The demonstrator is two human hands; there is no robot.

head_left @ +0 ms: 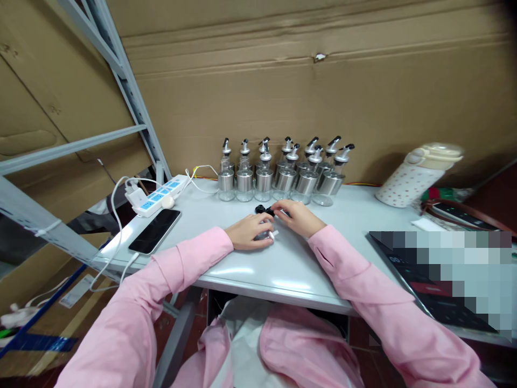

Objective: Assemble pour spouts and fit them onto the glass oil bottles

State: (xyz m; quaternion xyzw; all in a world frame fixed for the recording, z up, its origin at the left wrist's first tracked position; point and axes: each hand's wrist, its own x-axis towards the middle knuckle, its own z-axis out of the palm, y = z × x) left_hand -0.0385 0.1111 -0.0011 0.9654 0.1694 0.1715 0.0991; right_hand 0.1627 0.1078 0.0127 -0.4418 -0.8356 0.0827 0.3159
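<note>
My left hand (252, 233) rests low over the grey table, its fingers curled over small silver-and-white pieces (271, 235) that are mostly hidden. My right hand (298, 216) is beside it, thumb and fingertips closed at a small black piece (270, 211). More black pieces (260, 208) lie just beyond the left fingers; they are too small to tell apart. Behind both hands stand several glass bottles (264, 182) with steel bands and black-tipped pourer spouts, grouped in two rows.
A phone (155, 230) on a cable and a white power strip (161, 196) lie at the left beside a metal shelf frame (133, 102). At the right are a dotted white flask (416, 178) and a dark, partly pixelated device (416, 275). Cardboard (283, 97) walls the back.
</note>
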